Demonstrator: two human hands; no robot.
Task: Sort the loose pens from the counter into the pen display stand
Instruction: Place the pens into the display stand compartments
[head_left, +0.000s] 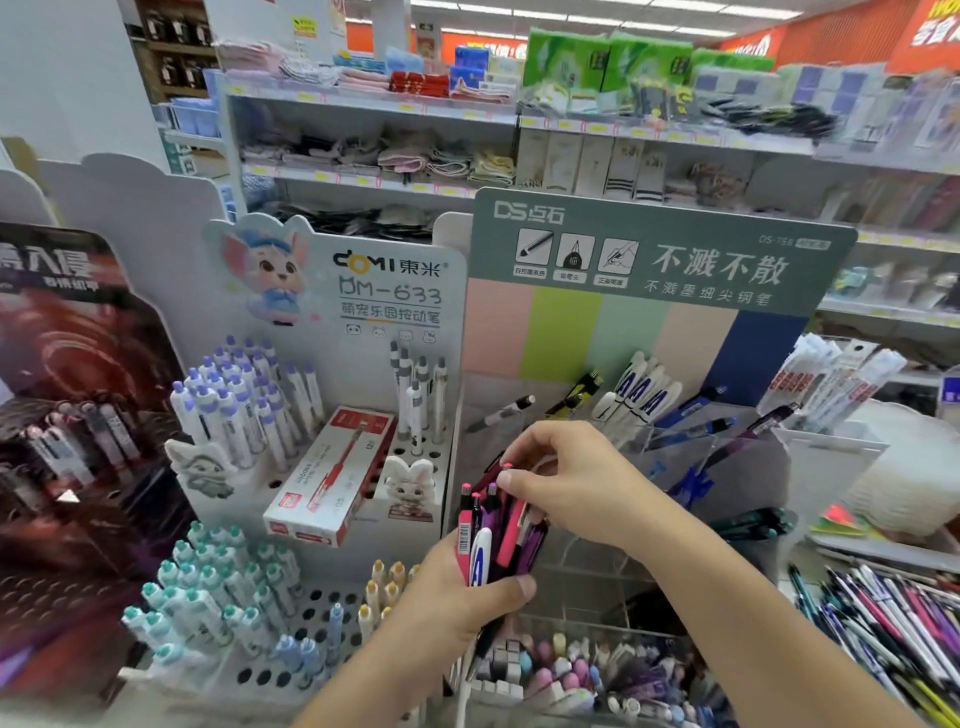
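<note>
My left hand (462, 597) grips a bunch of pens (498, 530), pink, purple and one white with a blue letter, held upright. My right hand (561, 478) reaches over the bunch and pinches the top of a dark pink pen (492, 475) with fingertips. Both hands hover in front of the green-headed pen display stand (649, 260), whose clear compartments hold white pens (639, 395) and blue pens (696, 415). A heap of loose pens (893, 623) lies on the counter at the right.
A white stand (374, 291) on the left holds purple, teal and yellow pens in round holes, with a red-and-white pen box (332, 473) lying across it. A clear bin of erasers (571, 675) sits below my hands. Store shelves fill the background.
</note>
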